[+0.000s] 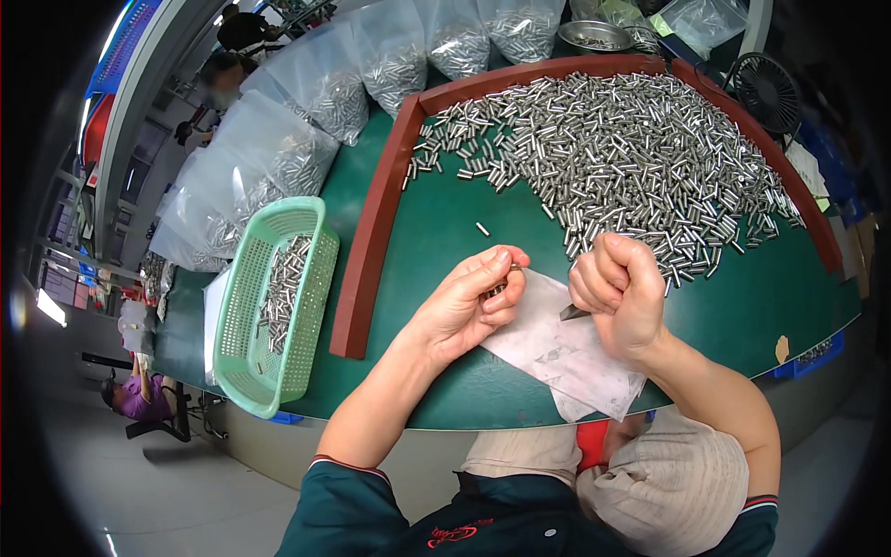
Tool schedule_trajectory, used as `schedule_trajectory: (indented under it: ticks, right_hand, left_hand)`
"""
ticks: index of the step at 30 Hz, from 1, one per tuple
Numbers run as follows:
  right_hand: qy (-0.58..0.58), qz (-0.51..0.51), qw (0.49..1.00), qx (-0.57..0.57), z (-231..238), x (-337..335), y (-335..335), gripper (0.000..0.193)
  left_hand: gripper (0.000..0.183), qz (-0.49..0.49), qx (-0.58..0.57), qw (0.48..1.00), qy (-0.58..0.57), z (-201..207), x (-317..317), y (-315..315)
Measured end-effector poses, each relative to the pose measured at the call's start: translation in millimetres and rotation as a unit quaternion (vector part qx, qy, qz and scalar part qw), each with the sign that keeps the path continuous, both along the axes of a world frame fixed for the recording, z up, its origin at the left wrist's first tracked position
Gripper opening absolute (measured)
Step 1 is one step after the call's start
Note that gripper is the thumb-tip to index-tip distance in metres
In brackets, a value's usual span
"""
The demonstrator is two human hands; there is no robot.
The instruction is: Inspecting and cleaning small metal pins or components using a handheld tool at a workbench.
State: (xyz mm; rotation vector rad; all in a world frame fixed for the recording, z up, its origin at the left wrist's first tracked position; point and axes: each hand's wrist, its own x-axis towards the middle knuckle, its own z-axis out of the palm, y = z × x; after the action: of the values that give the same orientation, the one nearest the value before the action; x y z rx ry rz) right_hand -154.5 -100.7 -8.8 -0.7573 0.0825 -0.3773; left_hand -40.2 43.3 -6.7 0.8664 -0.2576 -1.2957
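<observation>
We saw the left hand (462, 308) curled round pins (497, 290), the right hand (620, 290) clenched on a grey tool (573, 313) to their right, nearer the counter (445, 401) front edge; pins' axes unclear.

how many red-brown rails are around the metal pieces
3: a left rail near the green basket, a back rail behind the metal pieces, and a right rail near the fan. None seems hidden.

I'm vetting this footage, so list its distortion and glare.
Head view: black surrounds the fisheye image; in it, the near edge of the green table bows, glints speckle the heaped metal pins, and a bright patch at far left looks blown out.
</observation>
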Motion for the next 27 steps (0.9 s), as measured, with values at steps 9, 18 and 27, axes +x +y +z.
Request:
schedule_trajectory:
  ticks: [9,18,27]
  right_hand:
    - [0.006,0.004,1.000,-0.005,2,0,0,0.040]
    - [0.012,0.002,1.000,0.000,2,0,0,0.040]
    - [0.020,-0.004,1.000,-0.002,1,1,0,0.040]
  left_hand:
    - [0.021,0.026,0.000,0.999,0.041,0,0,1]
    - [0.022,0.061,0.021,0.998,0.016,0,3,-1]
    - [0.006,0.108,0.114,0.940,-0.303,5,-9,-3]
